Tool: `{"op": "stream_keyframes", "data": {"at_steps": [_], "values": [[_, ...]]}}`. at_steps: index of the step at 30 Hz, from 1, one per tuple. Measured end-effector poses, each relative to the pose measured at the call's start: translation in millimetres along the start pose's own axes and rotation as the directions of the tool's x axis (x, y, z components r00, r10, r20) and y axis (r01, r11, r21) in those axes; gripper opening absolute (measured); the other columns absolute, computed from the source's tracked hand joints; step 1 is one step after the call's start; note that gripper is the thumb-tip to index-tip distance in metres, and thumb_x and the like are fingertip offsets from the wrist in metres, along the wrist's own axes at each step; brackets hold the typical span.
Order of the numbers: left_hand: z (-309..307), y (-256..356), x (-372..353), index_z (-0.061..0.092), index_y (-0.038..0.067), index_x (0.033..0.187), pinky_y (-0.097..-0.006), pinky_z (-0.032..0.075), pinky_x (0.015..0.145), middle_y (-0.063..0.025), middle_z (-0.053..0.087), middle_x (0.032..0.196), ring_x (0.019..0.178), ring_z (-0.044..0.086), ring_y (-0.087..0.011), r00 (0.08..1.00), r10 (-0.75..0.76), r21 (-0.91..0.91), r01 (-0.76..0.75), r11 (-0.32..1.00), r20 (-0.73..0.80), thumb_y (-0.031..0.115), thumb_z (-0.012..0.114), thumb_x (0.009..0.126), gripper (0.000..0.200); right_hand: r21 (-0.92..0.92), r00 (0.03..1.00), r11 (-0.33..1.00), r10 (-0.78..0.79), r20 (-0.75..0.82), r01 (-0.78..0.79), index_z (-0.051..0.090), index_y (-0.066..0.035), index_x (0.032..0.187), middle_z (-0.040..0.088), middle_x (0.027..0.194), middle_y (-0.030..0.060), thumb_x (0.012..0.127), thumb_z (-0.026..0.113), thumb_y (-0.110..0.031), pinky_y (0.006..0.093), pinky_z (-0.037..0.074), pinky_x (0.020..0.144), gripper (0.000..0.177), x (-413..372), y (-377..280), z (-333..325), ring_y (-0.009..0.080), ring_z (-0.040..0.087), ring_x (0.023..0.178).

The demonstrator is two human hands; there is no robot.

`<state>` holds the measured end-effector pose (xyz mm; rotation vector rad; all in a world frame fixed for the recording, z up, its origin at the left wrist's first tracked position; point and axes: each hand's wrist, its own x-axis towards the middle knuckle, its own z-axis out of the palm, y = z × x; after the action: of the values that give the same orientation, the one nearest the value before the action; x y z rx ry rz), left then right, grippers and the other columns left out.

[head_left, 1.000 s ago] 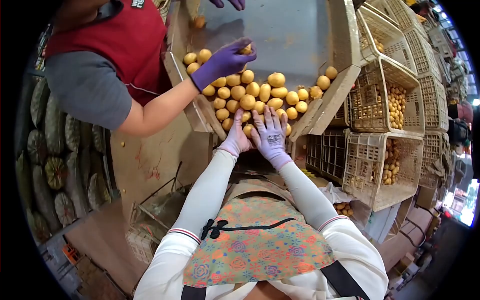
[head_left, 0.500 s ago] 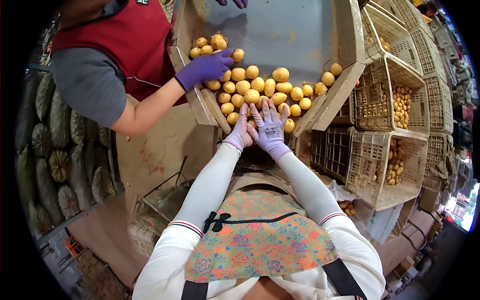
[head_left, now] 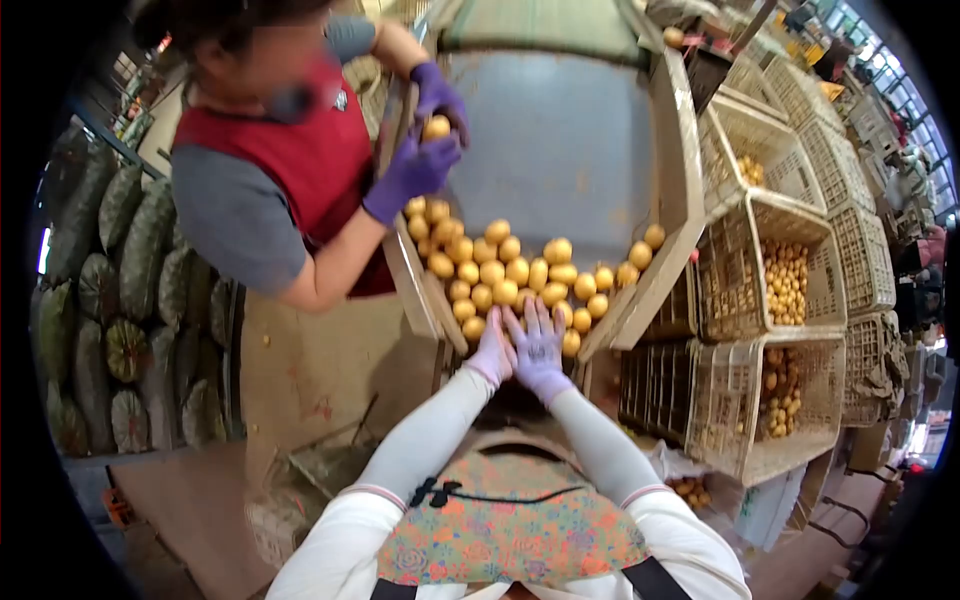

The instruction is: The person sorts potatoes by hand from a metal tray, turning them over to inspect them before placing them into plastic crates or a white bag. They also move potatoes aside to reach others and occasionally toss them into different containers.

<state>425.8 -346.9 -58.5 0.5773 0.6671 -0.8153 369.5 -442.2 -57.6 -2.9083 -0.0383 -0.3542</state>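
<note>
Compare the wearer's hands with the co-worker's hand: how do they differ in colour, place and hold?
Colour: the wearer's left hand and right hand wear pale lilac gloves; the co-worker's hand wears deep purple. Place: the wearer's hands rest at the low end of the fruit pile; the co-worker's hand is above it. Hold: the co-worker's hand holds one yellow fruit; the wearer's right hand lies spread open. All are gloved.

Beige plastic lattice crates (head_left: 722, 400) are stacked at the right; dark green ribbed squashes (head_left: 125, 350) are piled at the left.

Round yellow fruits (head_left: 505, 275) heaped at chute mouth
</note>
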Motion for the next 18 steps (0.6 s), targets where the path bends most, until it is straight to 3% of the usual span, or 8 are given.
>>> {"op": "stream_keyframes", "data": {"at_steps": [1,3,7,9,11,13,15,18], "values": [[7.8,4.6,-1.8,0.043,0.027,0.15,-0.0514,0.034,0.116,-0.0018,0.042,0.156,0.143,0.039,-0.0275,0.992,-0.121,-0.075,0.119,0.99,-0.03,0.064,0.037,0.102,0.061,-0.013,1.0,1.0,-0.004,0.007,0.005,0.051,-0.023,0.149,0.042,0.155,0.0184,0.09,0.059,-0.048,0.0625,0.008,0.121,0.064,2.0,2.8,1.1,0.0346,0.035,0.147],[3.9,11.9,3.9,0.047,0.028,0.145,-0.061,0.034,0.112,-0.0052,0.045,0.154,0.138,0.044,-0.033,0.983,-0.163,0.118,0.173,0.978,-0.089,0.068,0.038,0.098,0.063,0.1,1.0,0.995,0.018,0.008,-0.019,0.06,-0.021,0.138,0.044,0.153,0.0172,0.087,0.062,-0.049,0.0621,0.011,0.121,0.058,7.8,7.9,-7.5,0.0328,0.04,0.143],[2.9,32.2,14.5,0.048,0.022,0.143,-0.0674,0.031,0.11,-0.0155,0.048,0.149,0.132,0.046,-0.0449,0.896,-0.434,0.117,0.443,0.889,-0.095,0.073,0.049,0.083,0.079,0.088,1.0,0.996,-0.009,-0.013,0.01,0.064,-0.019,0.127,0.052,0.143,0.0154,0.084,0.066,-0.05,0.0631,0.017,0.118,0.053,18.6,12.3,-23.8,0.0303,0.048,0.133],[-0.7,38.1,21.1,0.049,0.02,0.141,-0.0682,0.031,0.109,-0.0167,0.049,0.148,0.131,0.046,-0.0457,0.841,-0.535,0.002,0.537,0.844,-0.08,0.065,0.06,0.078,0.078,0.102,0.997,0.994,-0.02,-0.074,0.028,0.064,-0.02,0.125,0.052,0.142,0.0163,0.081,0.069,-0.049,0.0629,0.016,0.119,0.053,19.0,12.5,-22.8,0.032,0.049,0.129],[-3.9,35.7,29.9,0.05,0.02,0.14,-0.066,0.033,0.109,-0.0148,0.052,0.146,0.128,0.048,-0.044,0.818,-0.531,-0.044,0.535,0.843,-0.222,0.062,0.063,0.078,0.076,0.099,0.995,0.995,-0.022,-0.094,0.031,0.064,-0.019,0.126,0.052,0.143,0.016,0.082,0.068,-0.049,0.0629,0.016,0.118,0.053,14.5,13.1,-20.1,0.0317,0.049,0.13],[-1.8,37.8,28.9,0.052,0.021,0.137,-0.0626,0.038,0.107,-0.0122,0.056,0.141,0.125,0.051,-0.0412,0.79,-0.581,-0.108,0.571,0.814,-0.197,0.064,0.063,0.079,0.073,0.107,0.994,0.993,-0.028,-0.107,0.04,0.064,-0.018,0.126,0.052,0.144,0.0157,0.083,0.068,-0.048,0.0624,0.016,0.119,0.053,14.6,14.2,-22.3,0.0312,0.05,0.131],[-4.6,35.8,25.8,0.053,0.023,0.134,-0.0607,0.04,0.106,-0.0123,0.057,0.139,0.124,0.052,-0.0407,0.831,-0.537,0.004,0.543,0.84,-0.144,0.066,0.064,0.079,0.071,0.105,0.998,0.994,-0.003,-0.065,0.01,0.064,-0.017,0.126,0.051,0.145,0.0153,0.084,0.066,-0.047,0.0617,0.015,0.119,0.051,13.4,12.5,-23.4,0.0308,0.05,0.133],[0.7,33.7,26.4,0.052,0.026,0.136,-0.0618,0.039,0.106,-0.0118,0.055,0.142,0.127,0.051,-0.0394,0.808,-0.522,-0.039,0.533,0.845,-0.274,0.071,0.062,0.081,0.072,0.112,0.997,0.994,0.005,-0.077,0.004,0.064,-0.016,0.127,0.051,0.146,0.0153,0.085,0.066,-0.047,0.0616,0.015,0.12,0.052,12.7,10.3,-22.8,0.0307,0.048,0.135]]}}
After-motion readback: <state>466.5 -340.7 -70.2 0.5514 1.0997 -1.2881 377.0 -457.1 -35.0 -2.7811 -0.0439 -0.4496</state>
